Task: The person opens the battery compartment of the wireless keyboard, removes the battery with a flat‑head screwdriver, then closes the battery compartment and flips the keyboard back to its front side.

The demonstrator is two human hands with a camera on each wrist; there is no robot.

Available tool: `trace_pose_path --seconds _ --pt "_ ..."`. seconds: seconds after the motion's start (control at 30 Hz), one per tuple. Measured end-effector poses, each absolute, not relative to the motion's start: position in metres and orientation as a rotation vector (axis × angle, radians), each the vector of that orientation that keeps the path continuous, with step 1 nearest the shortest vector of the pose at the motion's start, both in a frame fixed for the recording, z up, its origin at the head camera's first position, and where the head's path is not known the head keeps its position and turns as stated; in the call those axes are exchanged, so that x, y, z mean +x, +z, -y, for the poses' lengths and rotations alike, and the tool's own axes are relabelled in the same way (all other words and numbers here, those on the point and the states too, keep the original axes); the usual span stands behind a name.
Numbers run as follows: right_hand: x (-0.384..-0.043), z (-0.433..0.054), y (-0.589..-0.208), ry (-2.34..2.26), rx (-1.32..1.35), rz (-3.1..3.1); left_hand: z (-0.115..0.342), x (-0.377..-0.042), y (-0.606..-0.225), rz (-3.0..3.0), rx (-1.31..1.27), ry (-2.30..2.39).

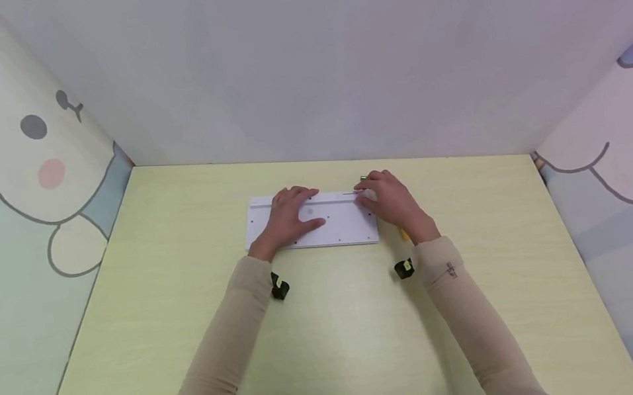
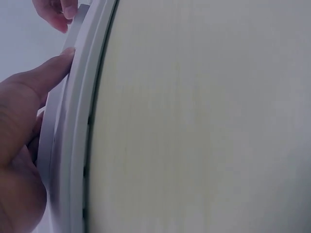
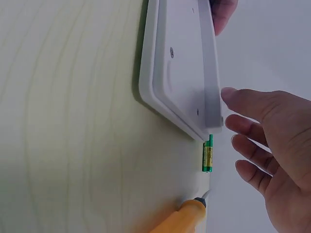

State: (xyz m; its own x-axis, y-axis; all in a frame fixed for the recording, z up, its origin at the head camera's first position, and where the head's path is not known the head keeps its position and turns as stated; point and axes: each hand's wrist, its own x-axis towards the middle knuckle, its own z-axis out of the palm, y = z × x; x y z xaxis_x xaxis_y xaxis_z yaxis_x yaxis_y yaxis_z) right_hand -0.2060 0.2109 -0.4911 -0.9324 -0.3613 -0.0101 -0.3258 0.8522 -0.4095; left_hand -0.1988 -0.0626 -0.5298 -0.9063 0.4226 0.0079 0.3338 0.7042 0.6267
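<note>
A white keyboard (image 1: 338, 228) lies underside up, with small screws and a raised ridge along its far side. Across its left half rests my left hand (image 1: 286, 221), the thumb laid over the flat back and the fingers reaching toward the ridge. My right hand (image 1: 392, 201) is at the far right corner; in the right wrist view its thumb is close to the ridge, the fingers loosely bent with nothing seen between them. Beyond that corner lies a green and gold battery (image 3: 208, 158). An orange-handled tool (image 3: 182, 218) with a metal tip lies nearby.
The pale wooden table (image 1: 334, 328) meets a plain wall (image 1: 298, 60) at the back. Walls with cartoon drawings stand at left and right. Black wrist cameras (image 1: 404, 269) sit by both sleeves.
</note>
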Motion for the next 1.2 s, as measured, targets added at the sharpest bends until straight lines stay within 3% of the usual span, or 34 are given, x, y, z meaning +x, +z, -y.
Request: trace_pose_path --seconds 0.6,1.2 --pt "-0.185 -0.242 -0.488 -0.792 -0.367 -2.947 0.048 -0.204 -0.514 -2.751 0.695 0.772" --pt "-0.169 -0.257 -0.504 -0.733 -0.081 -2.933 0.003 -0.203 -0.512 -2.751 0.789 0.458"
